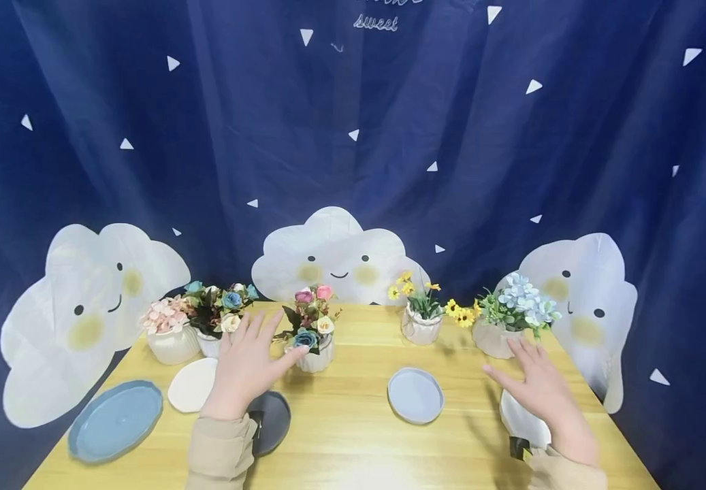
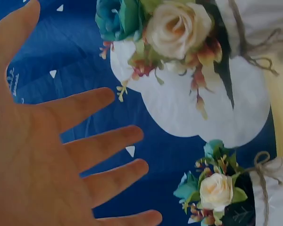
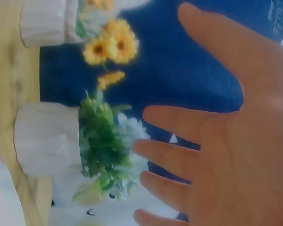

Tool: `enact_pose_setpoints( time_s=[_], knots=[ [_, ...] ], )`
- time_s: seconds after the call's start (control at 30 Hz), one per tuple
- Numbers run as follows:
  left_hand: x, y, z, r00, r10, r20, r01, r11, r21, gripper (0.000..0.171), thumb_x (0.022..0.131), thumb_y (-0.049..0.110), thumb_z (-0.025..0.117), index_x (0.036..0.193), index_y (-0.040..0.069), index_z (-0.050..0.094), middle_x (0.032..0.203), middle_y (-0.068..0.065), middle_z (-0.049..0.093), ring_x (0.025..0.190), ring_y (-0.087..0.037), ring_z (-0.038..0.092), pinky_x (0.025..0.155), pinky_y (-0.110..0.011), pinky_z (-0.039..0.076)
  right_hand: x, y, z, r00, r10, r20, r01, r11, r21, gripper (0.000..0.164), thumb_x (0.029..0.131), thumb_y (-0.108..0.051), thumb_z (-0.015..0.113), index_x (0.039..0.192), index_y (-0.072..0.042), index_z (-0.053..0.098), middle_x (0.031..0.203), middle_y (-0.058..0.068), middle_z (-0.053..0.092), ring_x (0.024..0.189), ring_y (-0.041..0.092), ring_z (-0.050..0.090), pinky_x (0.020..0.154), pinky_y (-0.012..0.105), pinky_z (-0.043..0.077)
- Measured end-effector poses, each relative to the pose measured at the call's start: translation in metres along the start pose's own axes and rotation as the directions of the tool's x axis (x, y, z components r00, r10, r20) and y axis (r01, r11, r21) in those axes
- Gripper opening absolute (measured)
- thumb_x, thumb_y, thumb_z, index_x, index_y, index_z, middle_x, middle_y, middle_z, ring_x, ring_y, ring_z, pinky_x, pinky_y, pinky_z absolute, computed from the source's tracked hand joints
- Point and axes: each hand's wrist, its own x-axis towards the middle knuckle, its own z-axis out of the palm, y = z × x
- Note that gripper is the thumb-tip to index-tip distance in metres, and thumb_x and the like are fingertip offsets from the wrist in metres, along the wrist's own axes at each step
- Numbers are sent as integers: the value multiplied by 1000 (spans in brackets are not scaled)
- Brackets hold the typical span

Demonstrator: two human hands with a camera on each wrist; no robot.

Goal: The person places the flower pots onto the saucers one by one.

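My left hand point(image 1: 247, 367) hovers with spread fingers over the table's left half, holding nothing. Near its thumb stands a white pot of pink, cream and blue roses point(image 1: 314, 350); behind its fingers is a pot of blue and cream roses point(image 1: 210, 344), partly hidden. In the left wrist view the palm point(image 2: 42, 155) faces cream roses point(image 2: 179, 30). My right hand point(image 1: 539, 388), also spread and holding nothing, is raised in front of the pot of light-blue flowers point(image 1: 496, 340). The right wrist view shows that white pot point(image 3: 49, 139) beyond the fingertips.
A pot of pink flowers point(image 1: 171, 346) stands far left; a pot of yellow flowers point(image 1: 421, 328) stands at the back. Plates lie on the wooden table: large blue point(image 1: 116, 422), white point(image 1: 190, 388), dark grey point(image 1: 276, 422), pale blue point(image 1: 415, 396), and another white plate point(image 1: 521, 422). A navy curtain point(image 1: 340, 102) hangs behind.
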Motion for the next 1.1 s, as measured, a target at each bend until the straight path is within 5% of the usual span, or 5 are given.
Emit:
enact_pose_setpoints(
  time_s=[0.13,0.33,0.73,0.87,1.1],
  knots=[
    [2,6,2,994,65,-85,-65,998,0,83,81,72,51,141,15,46,140,-17,47,131,-41,37,102,-68,25,-1,10,-5,998,-28,-55,29,999,15,84,89,-50,58,141,11,32,141,38,30,126,59,26,99,71,24],
    [7,20,5,956,198,-216,-202,979,7,70,81,62,61,130,12,58,128,-14,58,119,-37,52,97,-59,39,-9,17,-21,997,-3,-72,1,1000,-20,81,90,-51,58,140,8,36,137,37,38,122,56,35,94,68,32],
    [19,57,16,905,350,-241,-363,932,-12,60,84,53,64,125,10,62,123,-13,61,116,-33,55,98,-49,42,-20,55,-33,993,38,-113,-46,997,-64,75,92,-47,56,132,14,40,129,43,39,115,60,37,91,68,32],
    [22,71,22,904,367,-220,-379,925,-14,59,84,54,63,124,10,62,123,-11,62,117,-31,54,99,-48,41,-23,65,-36,991,66,-115,-73,996,-60,74,92,-49,54,134,10,41,130,42,39,115,60,37,88,69,33],
    [25,100,32,926,353,-134,-367,925,-99,59,87,56,58,127,13,60,127,-7,59,120,-28,52,103,-47,38,-27,82,-31,990,82,-111,-88,995,-49,71,93,-47,54,132,11,42,128,42,41,111,59,40,86,68,34]
  ],
)
